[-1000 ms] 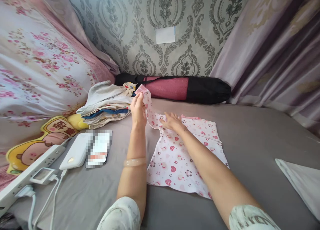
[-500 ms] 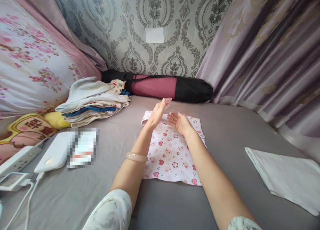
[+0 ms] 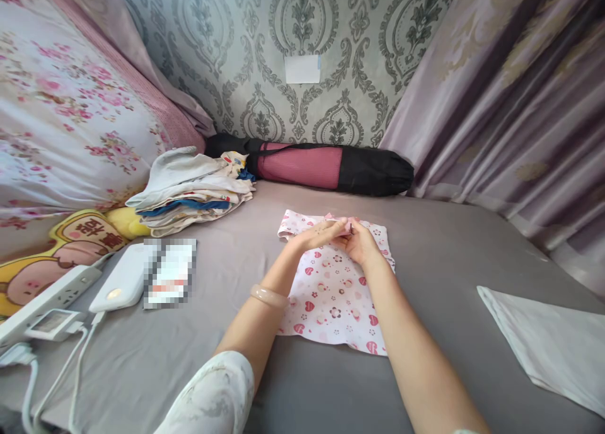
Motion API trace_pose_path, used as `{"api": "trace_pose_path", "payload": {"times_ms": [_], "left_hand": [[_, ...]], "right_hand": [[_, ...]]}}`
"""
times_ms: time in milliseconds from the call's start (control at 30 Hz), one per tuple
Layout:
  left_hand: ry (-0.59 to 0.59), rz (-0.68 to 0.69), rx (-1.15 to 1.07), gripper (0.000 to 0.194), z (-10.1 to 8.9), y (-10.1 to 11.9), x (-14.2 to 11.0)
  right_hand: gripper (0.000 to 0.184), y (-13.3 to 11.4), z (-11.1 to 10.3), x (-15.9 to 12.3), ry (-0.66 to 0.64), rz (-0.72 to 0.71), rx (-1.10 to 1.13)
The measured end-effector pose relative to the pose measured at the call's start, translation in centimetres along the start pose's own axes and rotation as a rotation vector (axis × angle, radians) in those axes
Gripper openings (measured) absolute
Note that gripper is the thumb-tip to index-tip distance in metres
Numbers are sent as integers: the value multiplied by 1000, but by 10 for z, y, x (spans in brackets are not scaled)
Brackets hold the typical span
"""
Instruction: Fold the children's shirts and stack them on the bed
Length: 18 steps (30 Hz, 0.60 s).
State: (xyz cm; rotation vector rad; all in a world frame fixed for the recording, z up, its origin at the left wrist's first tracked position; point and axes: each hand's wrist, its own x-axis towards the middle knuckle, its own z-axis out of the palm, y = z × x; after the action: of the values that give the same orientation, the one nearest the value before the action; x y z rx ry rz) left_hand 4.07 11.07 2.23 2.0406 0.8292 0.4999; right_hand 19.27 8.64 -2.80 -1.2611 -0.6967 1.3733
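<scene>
A white garment-like cloth (image 3: 331,295) printed with pink hearts and flowers lies spread out before me, its upper left part folded over. At its far edge my left hand (image 3: 324,234) reaches across with fingers together, their tips against a small pink part of the cloth (image 3: 348,226). From the other side my right hand (image 3: 363,244) curls its fingers and thumb around that same pink part. The two hands meet there, and the fingertips partly hide what they pinch. A pale bangle (image 3: 268,296) circles my left wrist.
Grey sheet (image 3: 439,283) covers the bed. At left are a pile of folded clothes (image 3: 193,191), a plush cushion (image 3: 75,245), a white power bank (image 3: 125,276) and a power strip (image 3: 61,298) with cables. A rolled mat (image 3: 302,166) lies at the wall, a folded white cloth (image 3: 548,346) at right.
My hands, apart half a second ago, have come together at the cloth's far edge. The right hand has gone from open fingers to gripping. The view has shifted slightly left.
</scene>
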Motion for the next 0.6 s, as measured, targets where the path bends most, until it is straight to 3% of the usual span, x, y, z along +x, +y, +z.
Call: {"api": "trace_pose_path", "payload": {"times_ms": [100,200,267,433,600], "left_hand": [[202,-90,52,45,-13,-19,4],[405,-192,149,36,-30,-48,6],[462,-270,169,43,-39,-68,4],[446,-309,94,53,-42,-102,2],[353,-265,98,51,-29,-106,7]], "right_hand": [[16,4,3,2,50,-14,40],[21,5,5,2,127,-16,49],[25,2,4,1,161,-35,40],[26,-6,-11,3,226,-79,2],[28,-8,-33,7,303,-106,-51]]}}
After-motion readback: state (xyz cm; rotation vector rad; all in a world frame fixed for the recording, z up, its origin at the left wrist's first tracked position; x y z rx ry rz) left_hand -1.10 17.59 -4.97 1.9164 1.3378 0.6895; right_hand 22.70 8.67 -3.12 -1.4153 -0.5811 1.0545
